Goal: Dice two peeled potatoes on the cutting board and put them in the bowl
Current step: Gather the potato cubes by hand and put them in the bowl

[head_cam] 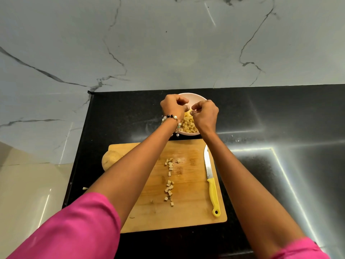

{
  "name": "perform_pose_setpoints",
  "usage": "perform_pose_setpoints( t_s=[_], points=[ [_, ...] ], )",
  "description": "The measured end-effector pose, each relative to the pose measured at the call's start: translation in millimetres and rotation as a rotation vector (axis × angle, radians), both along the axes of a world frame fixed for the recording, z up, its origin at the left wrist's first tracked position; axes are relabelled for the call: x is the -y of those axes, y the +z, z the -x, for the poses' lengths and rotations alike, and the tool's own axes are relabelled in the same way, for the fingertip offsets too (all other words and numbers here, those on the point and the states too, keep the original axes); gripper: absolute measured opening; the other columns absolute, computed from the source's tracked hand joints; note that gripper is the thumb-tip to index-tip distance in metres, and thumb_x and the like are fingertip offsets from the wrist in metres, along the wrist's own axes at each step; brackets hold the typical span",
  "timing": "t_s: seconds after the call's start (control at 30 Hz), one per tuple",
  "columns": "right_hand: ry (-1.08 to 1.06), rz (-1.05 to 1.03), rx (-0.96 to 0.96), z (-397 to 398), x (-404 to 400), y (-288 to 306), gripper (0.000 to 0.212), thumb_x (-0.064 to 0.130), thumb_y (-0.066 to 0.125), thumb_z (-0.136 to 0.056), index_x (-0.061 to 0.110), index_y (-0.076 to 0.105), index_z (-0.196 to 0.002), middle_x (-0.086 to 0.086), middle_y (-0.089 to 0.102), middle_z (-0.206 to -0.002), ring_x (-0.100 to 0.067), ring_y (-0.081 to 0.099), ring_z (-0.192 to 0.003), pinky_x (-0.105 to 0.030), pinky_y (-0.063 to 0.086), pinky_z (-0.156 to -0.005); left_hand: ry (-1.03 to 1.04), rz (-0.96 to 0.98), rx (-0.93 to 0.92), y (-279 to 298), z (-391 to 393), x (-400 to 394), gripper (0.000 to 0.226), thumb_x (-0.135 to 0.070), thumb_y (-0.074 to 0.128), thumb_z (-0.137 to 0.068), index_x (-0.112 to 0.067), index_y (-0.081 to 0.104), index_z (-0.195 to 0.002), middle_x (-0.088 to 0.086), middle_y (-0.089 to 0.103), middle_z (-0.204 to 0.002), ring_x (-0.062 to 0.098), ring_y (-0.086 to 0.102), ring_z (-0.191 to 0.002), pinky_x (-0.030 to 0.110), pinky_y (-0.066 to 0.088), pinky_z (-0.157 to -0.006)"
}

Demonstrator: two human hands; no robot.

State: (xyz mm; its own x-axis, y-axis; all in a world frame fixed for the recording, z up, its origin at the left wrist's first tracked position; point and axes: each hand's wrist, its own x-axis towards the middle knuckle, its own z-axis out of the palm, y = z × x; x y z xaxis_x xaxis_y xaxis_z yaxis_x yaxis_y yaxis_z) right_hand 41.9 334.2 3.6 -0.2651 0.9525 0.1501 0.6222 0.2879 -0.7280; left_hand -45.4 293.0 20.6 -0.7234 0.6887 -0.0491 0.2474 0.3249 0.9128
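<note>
A pale bowl (pixel 194 95) stands on the black counter just behind the wooden cutting board (pixel 188 214). It holds many potato dice (pixel 187 126). Both of my hands hover over the bowl, fingers curled inward and nearly touching each other. My left hand (pixel 172 107), with a beaded bracelet on the wrist, and my right hand (pixel 205 115) hold yellow potato pieces between them above the bowl. A loose row of several diced pieces (pixel 169 186) lies on the middle of the board. One whole peeled potato (pixel 110 160) rests at the board's left edge, partly behind my left forearm.
A knife with a yellow handle (pixel 213 194) lies on the board's right side, blade pointing away from me. A stray potato bit (pixel 85 188) sits on the black counter (pixel 280 174) left of the board. A marble wall rises behind the counter.
</note>
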Motion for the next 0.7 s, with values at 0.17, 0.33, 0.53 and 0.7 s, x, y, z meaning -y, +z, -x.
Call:
perform_pose_setpoints(
  t_s=[0.17, 0.33, 0.53, 0.7],
  points=[
    [-0.016, 0.034, 0.039, -1, 0, 1, 0.025, -0.012, 0.066, -0.077, 0.003, 0.071, -0.097, -0.011, 0.055, -0.117, -0.023, 0.057, -0.106, -0.036, 0.053, -0.091, -0.013, 0.098, -0.149, -11, 0, -6, 0.027, 0.009, 0.071, -0.076, -0.013, 0.073, -0.092, 0.005, 0.064, -0.11, 0.013, 0.062, -0.09, 0.015, 0.048, -0.068],
    [-0.073, -0.014, -0.055, -4, 0, -2, 0.01, 0.0, 0.072, -0.079, 0.005, 0.072, -0.088, -0.01, 0.063, -0.103, -0.019, 0.061, -0.094, -0.03, 0.055, -0.084, 0.035, 0.042, -0.131, -11, -1, -3, 0.023, -0.005, 0.077, -0.075, -0.007, 0.071, -0.096, 0.008, 0.066, -0.106, 0.016, 0.065, -0.087, 0.026, 0.055, -0.079],
    [-0.034, 0.046, -0.038, -13, 5, 1, 0.014, -0.004, 0.066, -0.082, 0.003, 0.073, -0.093, -0.01, 0.069, -0.1, -0.02, 0.062, -0.097, -0.035, 0.052, -0.091, -0.036, 0.004, -0.088, -5, -1, 4, 0.022, 0.0, 0.072, -0.079, -0.006, 0.071, -0.1, 0.008, 0.07, -0.1, 0.013, 0.065, -0.089, 0.02, 0.053, -0.081],
    [0.027, -0.093, -0.265, -24, 23, 12, 0.011, 0.005, 0.065, -0.085, 0.007, 0.071, -0.095, -0.004, 0.069, -0.09, -0.01, 0.061, -0.083, -0.022, 0.054, -0.077, -0.03, -0.212, 0.112, 9, -9, 25, 0.015, -0.013, 0.067, -0.086, -0.004, 0.07, -0.099, 0.009, 0.071, -0.089, 0.014, 0.07, -0.067, 0.026, 0.059, -0.064]
  ],
)
